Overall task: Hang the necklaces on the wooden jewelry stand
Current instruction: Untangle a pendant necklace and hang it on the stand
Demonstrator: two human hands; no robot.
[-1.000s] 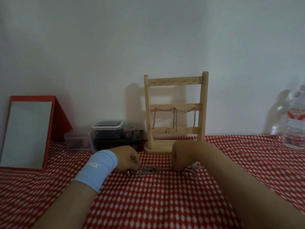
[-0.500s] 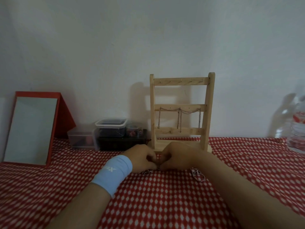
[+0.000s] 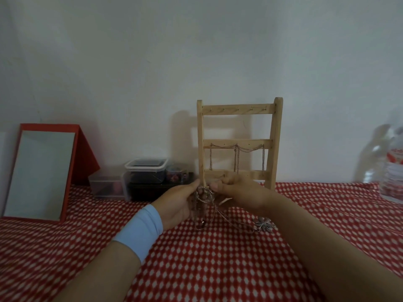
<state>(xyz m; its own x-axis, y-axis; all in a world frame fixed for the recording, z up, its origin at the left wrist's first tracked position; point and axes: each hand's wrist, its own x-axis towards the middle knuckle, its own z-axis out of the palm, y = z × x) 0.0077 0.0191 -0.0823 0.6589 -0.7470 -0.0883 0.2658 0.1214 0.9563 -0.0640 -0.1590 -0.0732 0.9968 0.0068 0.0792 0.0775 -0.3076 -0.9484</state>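
A wooden jewelry stand (image 3: 273, 136) with three crossbars stands against the wall. Chains (image 3: 236, 156) hang from its middle bar. Just in front of its bottom bar, my left hand (image 3: 177, 203), with a light blue wristband, and my right hand (image 3: 242, 192) pinch a silver necklace (image 3: 204, 198) between them. Its chain droops in loops below my fingers and trails right across the cloth to a silver pendant (image 3: 263, 225) under my right forearm.
A red-framed mirror (image 3: 41, 173) leans on the wall at left. Clear plastic containers (image 3: 145, 171) sit on a dark box left of the stand. A plastic water bottle (image 3: 392, 168) is at the right edge. Red checked cloth (image 3: 207, 269) covers the table.
My hands came together from apart, then rose off the cloth toward the stand's bottom bar, lifting the necklace so its chain now hangs below my fingers.
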